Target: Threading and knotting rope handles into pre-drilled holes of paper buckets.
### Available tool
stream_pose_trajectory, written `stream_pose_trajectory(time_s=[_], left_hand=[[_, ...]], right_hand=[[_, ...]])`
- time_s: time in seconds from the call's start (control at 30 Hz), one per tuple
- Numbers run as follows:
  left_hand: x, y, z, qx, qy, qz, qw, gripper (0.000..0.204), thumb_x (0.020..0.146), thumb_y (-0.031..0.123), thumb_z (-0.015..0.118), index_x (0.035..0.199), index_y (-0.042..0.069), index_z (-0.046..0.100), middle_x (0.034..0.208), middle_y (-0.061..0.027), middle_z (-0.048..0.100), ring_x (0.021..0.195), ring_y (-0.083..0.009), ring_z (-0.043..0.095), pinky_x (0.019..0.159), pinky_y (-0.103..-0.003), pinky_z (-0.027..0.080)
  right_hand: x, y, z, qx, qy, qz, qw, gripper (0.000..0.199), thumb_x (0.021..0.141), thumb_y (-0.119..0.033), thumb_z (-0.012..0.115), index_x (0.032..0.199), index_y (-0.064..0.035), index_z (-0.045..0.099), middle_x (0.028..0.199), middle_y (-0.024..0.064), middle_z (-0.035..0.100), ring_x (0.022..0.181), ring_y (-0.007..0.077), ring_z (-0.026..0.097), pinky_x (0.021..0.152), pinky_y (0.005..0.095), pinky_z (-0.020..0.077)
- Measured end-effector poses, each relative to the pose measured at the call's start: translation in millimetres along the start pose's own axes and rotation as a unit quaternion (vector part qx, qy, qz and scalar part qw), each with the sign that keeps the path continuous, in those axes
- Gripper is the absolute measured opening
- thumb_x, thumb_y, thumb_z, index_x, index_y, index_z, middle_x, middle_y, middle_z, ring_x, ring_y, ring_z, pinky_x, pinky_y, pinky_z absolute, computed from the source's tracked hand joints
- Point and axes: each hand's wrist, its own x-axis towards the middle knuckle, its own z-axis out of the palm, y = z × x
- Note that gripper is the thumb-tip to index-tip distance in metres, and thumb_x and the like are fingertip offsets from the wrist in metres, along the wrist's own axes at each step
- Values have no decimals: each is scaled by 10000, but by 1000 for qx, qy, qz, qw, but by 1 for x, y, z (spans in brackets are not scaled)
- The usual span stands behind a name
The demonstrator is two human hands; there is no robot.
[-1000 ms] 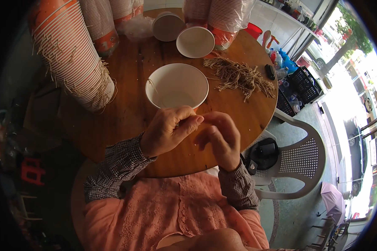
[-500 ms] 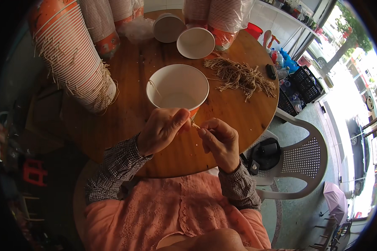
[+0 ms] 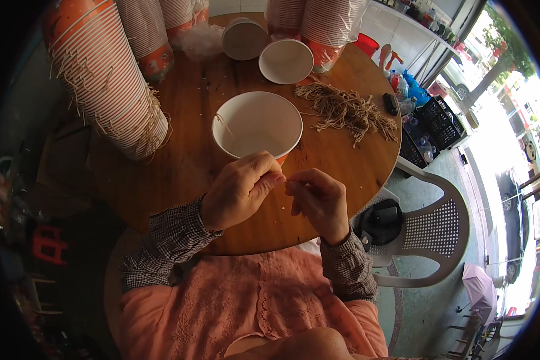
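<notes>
A large white-lined paper bucket [image 3: 258, 123] with an orange outside stands on the round wooden table in front of me. A short piece of twine [image 3: 223, 123] shows inside it, at the left wall. At its near rim, my left hand [image 3: 240, 189] is closed, thumb pressed to the fingers. My right hand [image 3: 319, 201] is pinched just to the right, fingertips almost touching the left thumb. Both hold the end of a thin twine, mostly hidden by the fingers. A tan bundle of loose twine [image 3: 348, 111] lies right of the bucket.
A tall leaning stack of paper buckets [image 3: 105, 78] with twine stands at the left. Plastic-wrapped stacks [image 3: 327, 30] and two loose buckets [image 3: 286, 62] are at the back. A dark small object [image 3: 390, 104] lies by the table's right edge, near a grey plastic chair [image 3: 435, 225].
My left thumb has folded down over the twine, and the knotted bit seen between my hands is now mostly covered. Both hands have shifted slightly right.
</notes>
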Motion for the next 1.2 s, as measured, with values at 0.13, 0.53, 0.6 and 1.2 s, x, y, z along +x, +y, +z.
stream_pose_trajectory(time_s=[0.13, 0.53, 0.6, 1.2], left_hand=[[-1, -1, 1, 23, -9, 19, 1000, 133, 837, -32, 611, 903, 7, 502, 830, -128, 566, 770, -305, 598, 661, -366, 475], [6, -12, 11, 223, 44, 117, 967, 213, 799, 35, 670, 980, 46, 558, 900, -89, 609, 839, -276, 609, 759, -379, 494], [8, -21, 15, 208, 58, 94, 972, 235, 800, 54, 680, 1003, 49, 563, 931, -90, 618, 867, -277, 613, 774, -378, 495], [8, -29, -8, 140, 15, -42, 989, 238, 820, 54, 647, 1056, 21, 635, 979, -134, 683, 882, -297, 643, 828, -361, 471]], right_hand=[[4, -6, -6, -51, -8, 6, 999, 85, 896, -27, 615, 961, 26, 628, 761, 27, 625, 602, 64, 585, 541, 210, 488], [36, -4, -32, -132, -62, 23, 989, 85, 861, -60, 669, 909, 10, 663, 713, -10, 607, 680, 32, 532, 610, 198, 448], [53, -2, -43, -187, -12, -88, 978, 84, 856, -57, 668, 908, 9, 660, 717, -6, 610, 676, 43, 533, 609, 207, 451], [48, 74, -5, 178, 133, -145, 964, 62, 923, -14, 577, 934, 42, 601, 1082, 87, 601, 911, 126, 608, 835, 267, 498]])
